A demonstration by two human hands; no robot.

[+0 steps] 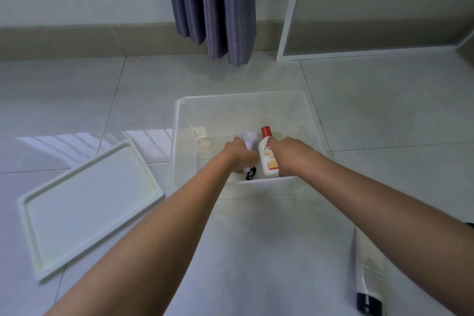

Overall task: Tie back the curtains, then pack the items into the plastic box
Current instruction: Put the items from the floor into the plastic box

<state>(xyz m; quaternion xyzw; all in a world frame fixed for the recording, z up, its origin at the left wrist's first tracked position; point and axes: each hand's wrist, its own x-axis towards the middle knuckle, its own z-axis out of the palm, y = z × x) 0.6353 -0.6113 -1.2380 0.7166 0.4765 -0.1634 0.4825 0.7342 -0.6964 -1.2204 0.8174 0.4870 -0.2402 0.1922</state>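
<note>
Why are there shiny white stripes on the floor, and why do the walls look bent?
In the head view, the glossy floor mirrors bright light as glare stripes left of the plastic box; the wide-angle lens curves the skirting board and stretches both arms; the tube at the lower right edge looks soft and smeared; the left hand is fairly sharp.

Both bare forearms reach forward and down, converging toward centre frame. Left hand (239, 152) seen from the back, knuckles up, fingers curled down around a small white object; fingertips hidden. Right hand (288, 152) also back-up, wrist slightly bent, fingers wrapped over the side of a white bottle, probably a full grip, though the fingers are hidden. Hands near, not touching.
</note>
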